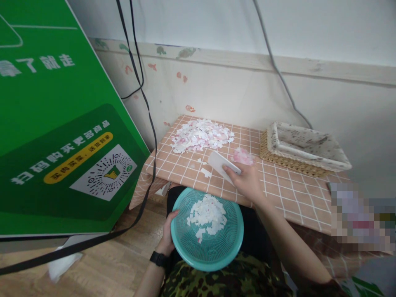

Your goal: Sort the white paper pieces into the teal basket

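Note:
My left hand [168, 234] grips the left rim of a round teal plastic colander [210, 265], held at my lap just below the table edge. White paper scraps [208, 214] lie heaped in it. Over the table, my right hand [245, 181] is closed on a flat white rectangular piece [219, 163]; its exact kind is unclear. A few loose white scraps [206, 172] lie beside its left end. Farther back on the checked cloth sits a big pile of white and pink paper scraps [201, 136]. Close behind my right hand is a small pink heap [243, 155].
A lined wicker basket [264, 148] stands on the table [278, 194] at the right. A large green panel [46, 144] fills the left side, and a black strap [151, 119] hangs before it. The wall [222, 90] closes off the back.

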Motion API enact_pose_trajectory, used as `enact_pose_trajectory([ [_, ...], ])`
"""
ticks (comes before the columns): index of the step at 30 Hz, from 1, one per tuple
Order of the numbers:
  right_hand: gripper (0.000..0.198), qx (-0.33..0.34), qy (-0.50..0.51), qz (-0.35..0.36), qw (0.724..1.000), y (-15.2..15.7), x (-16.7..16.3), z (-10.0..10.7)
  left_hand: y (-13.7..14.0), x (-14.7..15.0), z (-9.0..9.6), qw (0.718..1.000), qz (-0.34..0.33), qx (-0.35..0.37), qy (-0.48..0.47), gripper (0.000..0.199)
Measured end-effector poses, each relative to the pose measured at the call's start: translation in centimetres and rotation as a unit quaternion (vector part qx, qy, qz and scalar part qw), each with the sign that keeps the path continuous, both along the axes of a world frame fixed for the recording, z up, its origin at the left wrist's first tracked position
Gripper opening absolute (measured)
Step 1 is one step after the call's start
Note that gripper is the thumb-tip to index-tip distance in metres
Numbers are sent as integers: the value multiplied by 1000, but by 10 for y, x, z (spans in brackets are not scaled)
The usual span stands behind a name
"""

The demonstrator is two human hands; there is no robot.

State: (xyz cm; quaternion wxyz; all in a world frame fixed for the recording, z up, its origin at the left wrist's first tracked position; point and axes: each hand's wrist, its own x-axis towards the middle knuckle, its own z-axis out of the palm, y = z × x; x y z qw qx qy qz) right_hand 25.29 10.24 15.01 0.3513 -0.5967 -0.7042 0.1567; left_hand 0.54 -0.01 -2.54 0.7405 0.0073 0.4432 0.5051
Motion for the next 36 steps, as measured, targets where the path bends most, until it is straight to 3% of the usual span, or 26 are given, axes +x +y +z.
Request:
enact_pose_trajectory([
  [14, 31, 48, -24, -43, 998, 2, 0, -7, -1, -1, 3, 1000, -2, -3, 2, 20],
  [20, 32, 42, -48, 17, 998, -7, -1, -7, 0, 0, 5, 1000, 6, -2, 0, 19],
  [28, 32, 48, -56, 20, 997, 28, -9, -5, 0, 1, 9, 1000, -4, -14, 6, 22],
  [36, 27, 0, -5, 118, 993, 41, -17, -1, 0, 0, 7, 1000, -9, -10, 2, 23],
])
